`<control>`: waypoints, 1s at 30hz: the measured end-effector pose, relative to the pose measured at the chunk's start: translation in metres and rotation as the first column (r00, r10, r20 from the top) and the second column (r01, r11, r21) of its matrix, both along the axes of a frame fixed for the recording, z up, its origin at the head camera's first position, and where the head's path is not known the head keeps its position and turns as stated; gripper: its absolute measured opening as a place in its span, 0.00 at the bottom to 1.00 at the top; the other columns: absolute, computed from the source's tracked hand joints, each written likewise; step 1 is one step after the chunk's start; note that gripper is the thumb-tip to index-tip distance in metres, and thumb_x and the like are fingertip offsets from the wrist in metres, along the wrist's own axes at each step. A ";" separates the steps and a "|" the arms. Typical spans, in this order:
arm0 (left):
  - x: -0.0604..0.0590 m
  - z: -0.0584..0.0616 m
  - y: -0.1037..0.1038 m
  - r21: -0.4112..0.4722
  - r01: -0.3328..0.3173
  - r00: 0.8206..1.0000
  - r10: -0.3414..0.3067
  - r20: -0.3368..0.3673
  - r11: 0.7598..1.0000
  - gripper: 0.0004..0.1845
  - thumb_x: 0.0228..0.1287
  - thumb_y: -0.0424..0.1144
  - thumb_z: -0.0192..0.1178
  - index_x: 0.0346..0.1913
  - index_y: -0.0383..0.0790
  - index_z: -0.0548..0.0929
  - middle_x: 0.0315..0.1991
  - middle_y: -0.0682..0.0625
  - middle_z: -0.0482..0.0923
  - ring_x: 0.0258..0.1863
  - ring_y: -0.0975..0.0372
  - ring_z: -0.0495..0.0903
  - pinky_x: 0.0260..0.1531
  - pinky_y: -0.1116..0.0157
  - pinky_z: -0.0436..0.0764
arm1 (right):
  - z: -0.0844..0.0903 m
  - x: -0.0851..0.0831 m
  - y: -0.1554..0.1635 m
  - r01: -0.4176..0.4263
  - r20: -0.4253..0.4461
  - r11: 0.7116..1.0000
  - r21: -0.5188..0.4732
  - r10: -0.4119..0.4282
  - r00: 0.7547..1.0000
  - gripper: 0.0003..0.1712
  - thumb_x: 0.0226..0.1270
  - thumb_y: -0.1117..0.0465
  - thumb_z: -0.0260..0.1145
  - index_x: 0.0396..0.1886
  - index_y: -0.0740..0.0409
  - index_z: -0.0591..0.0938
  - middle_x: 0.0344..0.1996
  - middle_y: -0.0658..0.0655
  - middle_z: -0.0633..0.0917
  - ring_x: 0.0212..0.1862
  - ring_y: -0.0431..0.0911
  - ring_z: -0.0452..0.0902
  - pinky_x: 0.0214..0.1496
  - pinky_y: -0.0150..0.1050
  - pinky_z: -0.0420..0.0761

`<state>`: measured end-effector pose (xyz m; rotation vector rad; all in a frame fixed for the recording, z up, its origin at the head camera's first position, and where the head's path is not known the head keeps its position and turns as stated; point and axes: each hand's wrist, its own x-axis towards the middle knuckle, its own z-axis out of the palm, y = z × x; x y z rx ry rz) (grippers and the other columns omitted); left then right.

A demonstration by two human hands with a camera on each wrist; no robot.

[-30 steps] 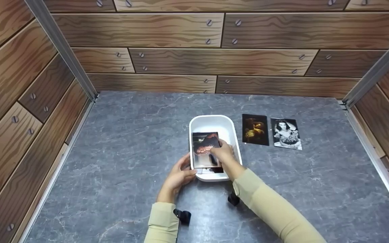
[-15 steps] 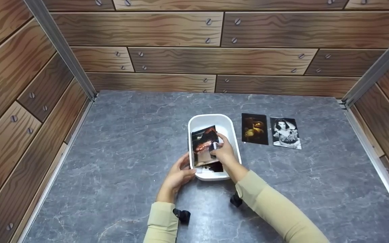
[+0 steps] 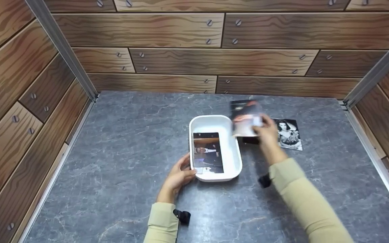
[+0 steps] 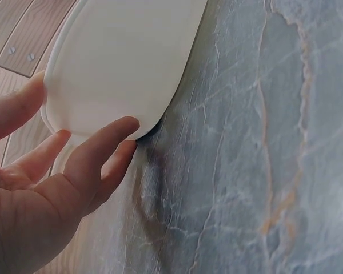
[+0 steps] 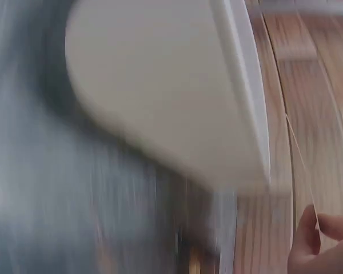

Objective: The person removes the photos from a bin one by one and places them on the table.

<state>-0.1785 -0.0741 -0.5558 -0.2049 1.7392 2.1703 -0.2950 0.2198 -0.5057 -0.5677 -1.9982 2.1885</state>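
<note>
A white plastic tub (image 3: 233,162) stands mid-table, with a photo card (image 3: 208,152) lying face up inside it. At its near left corner my left hand (image 3: 177,177) holds the tub, thumb at the rim and fingers along the outer wall (image 4: 114,74). To the right of the tub, my right hand (image 3: 268,135) pinches another photo card (image 3: 245,119) by its right edge, blurred by motion. That card shows edge-on in the right wrist view, between thumb and fingers. It hovers over a dark photo card (image 3: 251,140), mostly covered.
A black-and-white photo card (image 3: 288,135) lies on the grey marbled table (image 3: 130,135), right of the right hand. Wood-patterned walls (image 3: 181,60) with metal corner posts enclose the table. A black wrist camera (image 3: 182,216) sits on the left sleeve.
My right hand has lifted the top photo card out of the tub and carried it right, uncovering the card beneath. My left hand and the tub have stayed in place.
</note>
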 end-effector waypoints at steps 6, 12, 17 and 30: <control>-0.001 -0.001 0.000 0.005 0.001 1.000 -0.001 -0.006 1.000 0.42 0.57 0.21 0.57 0.75 0.35 0.53 0.73 0.31 0.54 0.63 0.44 0.71 0.43 0.66 0.84 | 0.007 -0.010 0.098 0.021 0.143 0.987 -0.161 0.002 0.990 0.43 0.60 0.80 0.58 0.74 0.54 0.60 0.31 0.41 0.78 0.21 0.34 0.74 0.18 0.25 0.73; -0.002 -0.002 -0.002 0.002 0.002 1.000 -0.002 -0.008 1.000 0.42 0.58 0.22 0.57 0.75 0.35 0.53 0.73 0.32 0.54 0.63 0.45 0.71 0.41 0.68 0.84 | 0.003 0.000 0.178 0.087 0.207 0.936 -0.342 -0.015 0.978 0.48 0.60 0.83 0.56 0.76 0.48 0.57 0.17 0.47 0.83 0.19 0.38 0.79 0.22 0.28 0.80; -0.001 -0.002 -0.001 -0.004 0.002 1.000 -0.002 -0.008 1.000 0.43 0.57 0.22 0.58 0.75 0.35 0.53 0.73 0.31 0.54 0.62 0.45 0.72 0.41 0.68 0.84 | -0.012 0.017 0.225 0.208 0.257 0.888 -0.411 -0.106 0.961 0.50 0.55 0.86 0.59 0.72 0.40 0.64 0.17 0.47 0.81 0.22 0.39 0.79 0.26 0.28 0.82; -0.001 -0.002 0.000 0.018 0.010 1.000 -0.009 -0.011 1.000 0.43 0.56 0.21 0.57 0.75 0.33 0.52 0.73 0.30 0.53 0.63 0.43 0.70 0.43 0.66 0.84 | -0.058 0.030 0.238 0.087 0.364 0.909 0.408 -0.249 0.897 0.36 0.62 0.69 0.63 0.70 0.66 0.65 0.62 0.63 0.76 0.43 0.40 0.76 0.46 0.19 0.74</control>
